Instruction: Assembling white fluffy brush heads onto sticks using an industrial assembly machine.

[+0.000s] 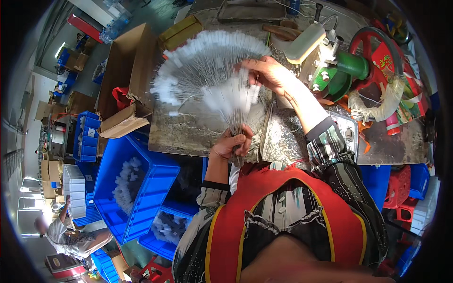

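My left hand (pixel 232 143) is closed round the lower ends of a bundle of thin wires with white tips (pixel 232 96). The bundle stands upright from the fist, its tips spread and blurred. Beyond it, a wide fan of more white-tipped wires (pixel 188 59) lies on the worn workbench (pixel 184 134). My right hand (pixel 270 73) reaches in at the fan's right side, just above the bundle's tips. Its fingers are curled inward, and what they hold is hidden among the wires.
Right of the fan stands a green hand press (pixel 351 68) with a red wheel (pixel 365 40). An open cardboard box (pixel 125 70) stands at the bench's left. Below it, a tilted blue bin (pixel 155 177) holds white pieces. A person (pixel 71 238) is at far left.
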`<state>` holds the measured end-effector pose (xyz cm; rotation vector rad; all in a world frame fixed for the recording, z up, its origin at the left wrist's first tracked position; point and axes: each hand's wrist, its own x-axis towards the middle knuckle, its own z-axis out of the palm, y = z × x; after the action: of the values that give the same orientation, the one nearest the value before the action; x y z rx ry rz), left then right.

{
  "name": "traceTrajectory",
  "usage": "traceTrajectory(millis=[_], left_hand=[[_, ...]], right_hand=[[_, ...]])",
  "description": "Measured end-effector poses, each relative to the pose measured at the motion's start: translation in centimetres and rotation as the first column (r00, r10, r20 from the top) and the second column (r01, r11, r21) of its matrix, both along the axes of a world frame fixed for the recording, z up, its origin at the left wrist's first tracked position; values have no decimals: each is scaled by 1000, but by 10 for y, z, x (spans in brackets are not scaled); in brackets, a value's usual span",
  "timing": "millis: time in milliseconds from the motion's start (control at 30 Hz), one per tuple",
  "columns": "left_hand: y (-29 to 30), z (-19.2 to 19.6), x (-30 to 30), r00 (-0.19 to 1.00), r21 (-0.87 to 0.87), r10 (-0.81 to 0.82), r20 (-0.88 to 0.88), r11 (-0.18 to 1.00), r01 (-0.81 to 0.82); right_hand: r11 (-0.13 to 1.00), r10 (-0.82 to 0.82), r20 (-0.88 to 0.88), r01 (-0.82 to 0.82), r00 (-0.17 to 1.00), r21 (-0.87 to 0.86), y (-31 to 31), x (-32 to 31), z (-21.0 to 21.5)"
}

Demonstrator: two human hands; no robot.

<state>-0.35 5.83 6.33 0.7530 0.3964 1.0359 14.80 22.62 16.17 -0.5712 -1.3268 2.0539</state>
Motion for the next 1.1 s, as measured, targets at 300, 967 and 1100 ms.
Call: traceTrajectory(millis=[300,967,1100], left_hand=[[-3,-3,0,934,3,-18,358,1000,18],[0,-15,-1,818,-71,51,573,997,-12],[-5,-13,2,789,-121,47,613,992,36]], right_hand=[[961,-249,45,241,967,134,-2,1,2],[931,-345,95,327,934,159,-1,-11,-15],[896,-442,188,424,877,132,21,-13,-23]])
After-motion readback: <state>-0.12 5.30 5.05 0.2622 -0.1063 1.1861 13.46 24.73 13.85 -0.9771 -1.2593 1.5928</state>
